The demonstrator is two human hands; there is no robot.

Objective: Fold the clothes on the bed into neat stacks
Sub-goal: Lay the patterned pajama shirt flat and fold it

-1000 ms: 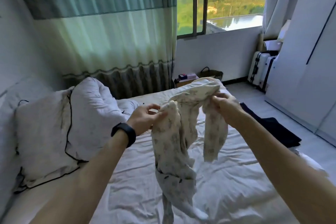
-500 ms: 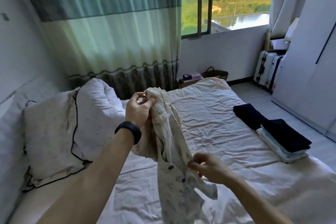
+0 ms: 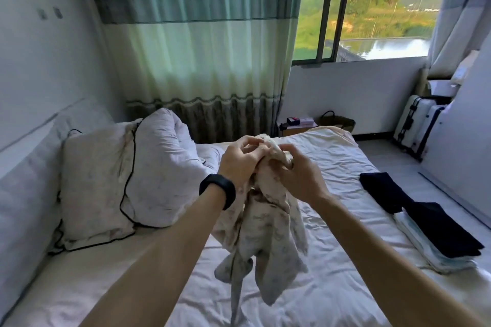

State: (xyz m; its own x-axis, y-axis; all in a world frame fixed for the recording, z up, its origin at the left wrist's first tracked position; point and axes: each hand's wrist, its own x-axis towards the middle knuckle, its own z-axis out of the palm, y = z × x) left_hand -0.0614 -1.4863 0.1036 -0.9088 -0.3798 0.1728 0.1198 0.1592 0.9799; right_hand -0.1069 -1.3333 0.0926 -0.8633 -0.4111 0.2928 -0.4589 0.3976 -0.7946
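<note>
A cream patterned garment (image 3: 268, 241) hangs bunched above the white bed (image 3: 332, 287), its lower end dangling near the sheet. My left hand (image 3: 240, 162), with a black wristband, pinches its top edge. My right hand (image 3: 299, 175) grips the same top edge right beside it, so both hands meet at the fabric's highest point. At the bed's right edge lies a folded stack (image 3: 435, 241): dark garments on top of pale ones. Another dark folded piece (image 3: 382, 192) lies just behind it.
Two white pillows (image 3: 119, 178) with black piping lean at the head of the bed on the left. Behind the bed hang green curtains (image 3: 202, 48) beside a window. A suitcase (image 3: 417, 125) and a white wardrobe (image 3: 462, 141) stand at the right.
My right hand rose from the garment's lower part to its top edge, next to my left hand. The garment now hangs bunched from both hands.
</note>
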